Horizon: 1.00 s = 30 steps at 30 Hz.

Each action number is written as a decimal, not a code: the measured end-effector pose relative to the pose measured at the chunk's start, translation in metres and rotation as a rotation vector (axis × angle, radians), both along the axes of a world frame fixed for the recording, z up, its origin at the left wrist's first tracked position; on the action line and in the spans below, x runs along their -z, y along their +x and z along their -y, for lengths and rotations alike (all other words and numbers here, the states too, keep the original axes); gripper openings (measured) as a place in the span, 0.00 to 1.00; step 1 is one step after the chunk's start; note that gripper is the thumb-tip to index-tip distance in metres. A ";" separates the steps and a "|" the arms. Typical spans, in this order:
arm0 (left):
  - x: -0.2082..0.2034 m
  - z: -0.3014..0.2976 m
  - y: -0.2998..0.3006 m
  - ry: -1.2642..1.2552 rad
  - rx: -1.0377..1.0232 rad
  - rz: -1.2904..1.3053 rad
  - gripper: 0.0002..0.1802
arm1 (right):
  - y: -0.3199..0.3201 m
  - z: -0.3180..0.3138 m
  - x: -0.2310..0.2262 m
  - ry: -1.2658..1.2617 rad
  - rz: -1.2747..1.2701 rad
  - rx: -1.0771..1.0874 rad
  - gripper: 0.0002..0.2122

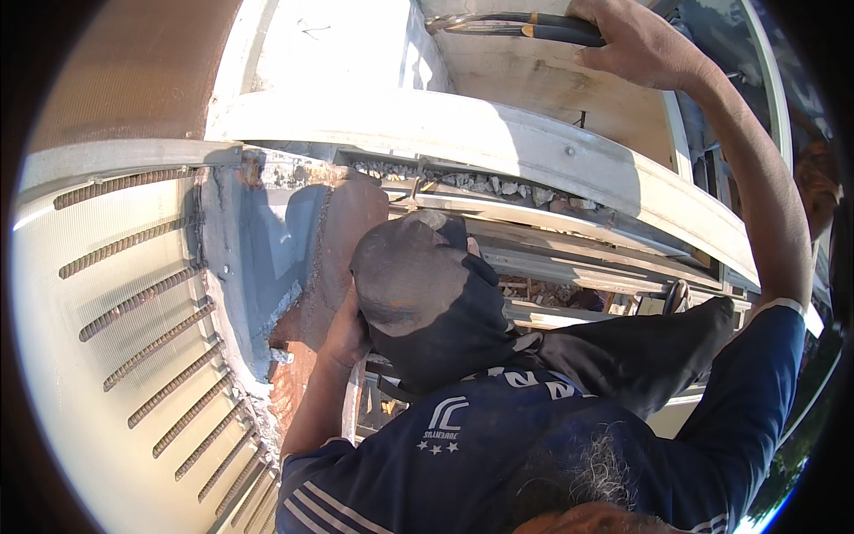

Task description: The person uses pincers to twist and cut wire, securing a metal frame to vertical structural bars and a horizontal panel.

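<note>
At the upper right, my right arm stretches far forward. My right hand (pixel 636 40) is wrapped around the black grips of a long two-handled tool with a metal head, which looks like pincers (pixel 565 29). The tool points left, over a pale concrete surface (pixel 534 76). My left hand (pixel 345 329) is low and close in, against the side of my bent, dusty black-trousered knee (pixel 405 276); its fingers are mostly hidden there. A reddish-brown metal post (pixel 349 214) stands just beyond that hand. My other leg (pixel 640 347) is bent out to the right.
A whitish beam (pixel 534 151) crosses ahead of my knees, with rubble (pixel 511 185) in the gap below it. Several ribbed steel bars (pixel 142 298) lie across a pale ribbed panel (pixel 98 356) at left. Chipped concrete (pixel 236 294) borders them. Rails run beneath my legs.
</note>
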<state>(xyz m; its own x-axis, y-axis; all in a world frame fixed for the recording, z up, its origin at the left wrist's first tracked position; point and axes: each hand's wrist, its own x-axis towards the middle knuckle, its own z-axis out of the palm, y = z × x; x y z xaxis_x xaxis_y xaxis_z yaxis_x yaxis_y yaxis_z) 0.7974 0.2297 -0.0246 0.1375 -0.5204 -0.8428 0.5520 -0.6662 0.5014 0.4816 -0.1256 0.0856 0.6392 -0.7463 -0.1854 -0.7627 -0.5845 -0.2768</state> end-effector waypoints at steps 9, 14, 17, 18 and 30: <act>-0.048 0.224 0.008 -1.308 1.170 1.336 0.51 | 0.008 -0.028 -0.016 -0.089 -0.301 0.038 0.12; -0.027 0.272 -0.041 -1.229 1.645 1.356 0.55 | -0.010 -0.034 -0.035 -0.193 -0.339 0.100 0.13; -0.022 0.271 -0.049 -1.170 1.678 1.345 0.51 | -0.022 -0.026 -0.040 -0.232 -0.379 0.091 0.13; -0.022 0.269 -0.047 -1.182 1.655 1.358 0.51 | -0.023 -0.026 -0.042 -0.249 -0.384 0.081 0.13; 0.005 0.265 -0.026 -1.202 1.530 1.558 0.46 | -0.050 -0.115 -0.050 0.007 0.114 0.470 0.15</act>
<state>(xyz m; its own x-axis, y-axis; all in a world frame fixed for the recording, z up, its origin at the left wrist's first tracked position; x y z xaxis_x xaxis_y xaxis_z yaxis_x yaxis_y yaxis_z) 0.7711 -0.0350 -0.0295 -0.6567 -0.7539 0.0189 -0.7400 0.6490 0.1769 0.4320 -0.0106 0.1352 0.2495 -0.9582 -0.1398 -0.9086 -0.1817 -0.3762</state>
